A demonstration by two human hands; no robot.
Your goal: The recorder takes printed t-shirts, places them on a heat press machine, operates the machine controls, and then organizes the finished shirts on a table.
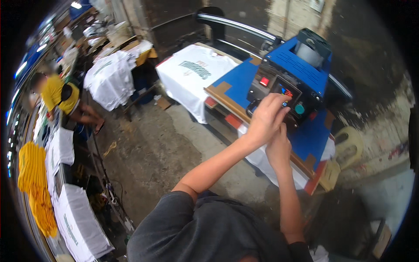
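Note:
A blue heat press [301,65] with a black control panel [266,91] is in front of me. My left hand [267,118] reaches over the panel, fingers stretched to its small lit display [286,92] and the buttons below it. Nothing shows in that hand. Close under it is my right hand [279,144], its fingers mostly hidden behind the left, so its grip cannot be told. A red switch [264,81] and a green round button [299,108] flank the display. Beneath the panel lies the blue, brown-edged press plate [310,135], with white fabric [262,163] hanging out below.
A printed white shirt [196,65] lies on a platen left of the press; another white shirt [109,78] drapes further left. A chrome rail [238,25] runs behind. At far left, a person in yellow [65,94] bends by a long table with white shirts [80,222] and yellow fabric [32,174].

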